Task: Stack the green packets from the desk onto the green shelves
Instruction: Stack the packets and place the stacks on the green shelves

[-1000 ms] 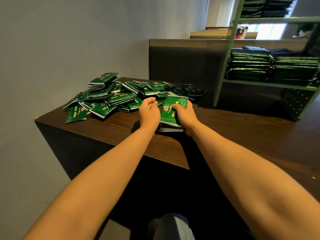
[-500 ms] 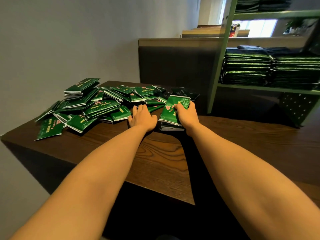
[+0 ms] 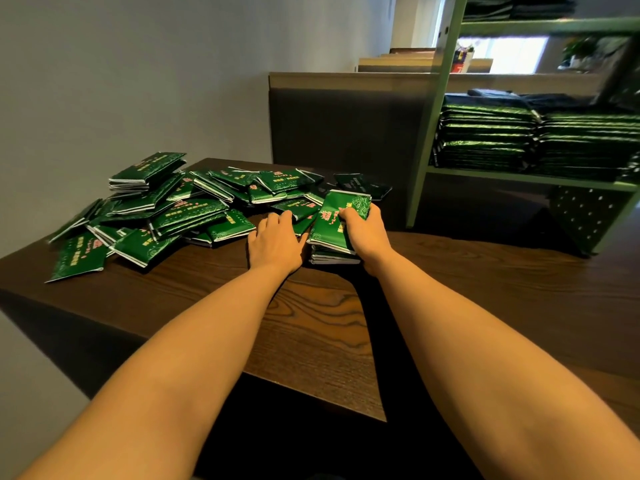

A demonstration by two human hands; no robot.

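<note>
A loose heap of green packets (image 3: 180,209) covers the far left of the dark wooden desk (image 3: 322,323). My right hand (image 3: 360,233) grips a small stack of green packets (image 3: 334,223), its near end resting on the desk, thumb over the top packet. My left hand (image 3: 275,242) lies flat with straight fingers, its fingertips touching a packet at the heap's edge (image 3: 299,207). The green shelves (image 3: 519,176) stand at the right behind the desk, with tidy rows of stacked packets (image 3: 485,136) on the middle shelf.
A grey wall runs along the left. A dark partition with a pale top (image 3: 346,116) stands behind the desk. More packets fill the upper shelf (image 3: 519,5). The shelf's perforated side panel (image 3: 585,216) sits at the desk's right.
My left hand has opened from beside the stack and reached forward to the heap's edge. My right hand has kept its hold on the stack. The view has moved closer to the desk.
</note>
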